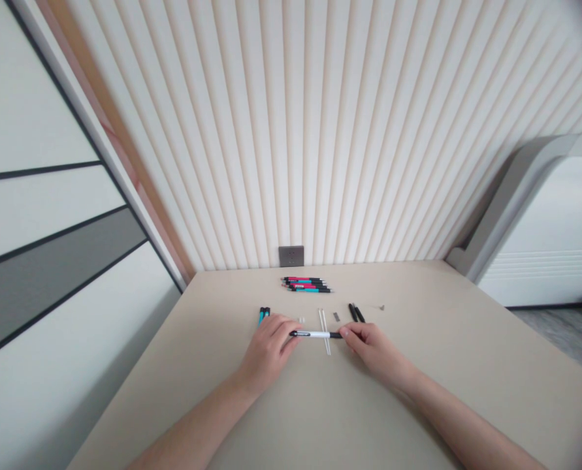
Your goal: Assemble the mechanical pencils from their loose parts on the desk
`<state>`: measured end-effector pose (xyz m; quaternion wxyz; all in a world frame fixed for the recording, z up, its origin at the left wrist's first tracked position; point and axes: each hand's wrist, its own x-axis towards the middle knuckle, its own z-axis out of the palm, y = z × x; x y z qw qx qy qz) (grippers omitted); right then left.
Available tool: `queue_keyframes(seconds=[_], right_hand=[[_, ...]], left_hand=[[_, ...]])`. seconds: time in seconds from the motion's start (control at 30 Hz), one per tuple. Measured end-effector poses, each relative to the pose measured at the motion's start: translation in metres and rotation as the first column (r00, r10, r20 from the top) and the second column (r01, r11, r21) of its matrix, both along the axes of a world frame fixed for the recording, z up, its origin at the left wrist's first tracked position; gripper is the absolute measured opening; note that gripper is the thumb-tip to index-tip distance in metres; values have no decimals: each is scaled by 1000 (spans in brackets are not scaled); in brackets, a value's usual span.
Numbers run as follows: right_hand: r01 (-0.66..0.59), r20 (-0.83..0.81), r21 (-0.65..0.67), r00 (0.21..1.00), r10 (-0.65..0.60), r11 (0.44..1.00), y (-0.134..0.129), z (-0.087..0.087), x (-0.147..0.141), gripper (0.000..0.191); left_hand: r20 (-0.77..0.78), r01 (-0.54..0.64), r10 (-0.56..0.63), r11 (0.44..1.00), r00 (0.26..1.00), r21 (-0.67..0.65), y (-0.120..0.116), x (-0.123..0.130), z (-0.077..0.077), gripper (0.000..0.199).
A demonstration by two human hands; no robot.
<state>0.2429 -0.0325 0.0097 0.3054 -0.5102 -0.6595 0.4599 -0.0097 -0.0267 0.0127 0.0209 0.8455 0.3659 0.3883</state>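
Note:
A white pen (pixel 315 334) with black ends lies level between my two hands, just above the tabletop. My left hand (pixel 270 346) pinches its clip end, and the fingers of my right hand (pixel 366 344) are closed on its black grip end. Beneath and behind the pen are thin white refills (pixel 321 320). Teal pen barrels (pixel 264 313) with black tops show behind my left hand, partly hidden by it. Close to my right hand lie black pen grips (pixel 355 312). Small whitish pieces (pixel 301 320) and little grey springs (pixel 336 316) rest between these groups.
Several red, teal and black pens (pixel 306 284) lie in a row at the back of the beige table (pixel 291 405). A tiny heap of small parts (pixel 381 307) sits to the right. A dark socket (pixel 291 256) is on the ribbed wall behind; a white headboard-like panel (pixel 555 215) stands right.

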Motion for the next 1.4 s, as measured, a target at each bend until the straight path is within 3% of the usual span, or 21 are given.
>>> queue_keyframes(seconds=[0.23,0.63,0.97,1.4], right_hand=[[45,42,89,998,-49,995,4,-2,3,46],[-47,7,-44,999,47,998,1,-4,2,57],[-8,181,266,983,-41,964,0,0,5,43],[-29,250,336,966,-60,942,-4,11,3,39]], left_hand=[[-44,14,-16,999,999,-34,3,-1,-4,9],[-12,18,-18,999,1000,38,0,-1,-1,10],[-65,67,-67,998,996,-2,3,-3,-5,12],[-80,81,-85,996,993,-46,3,-1,1,15]])
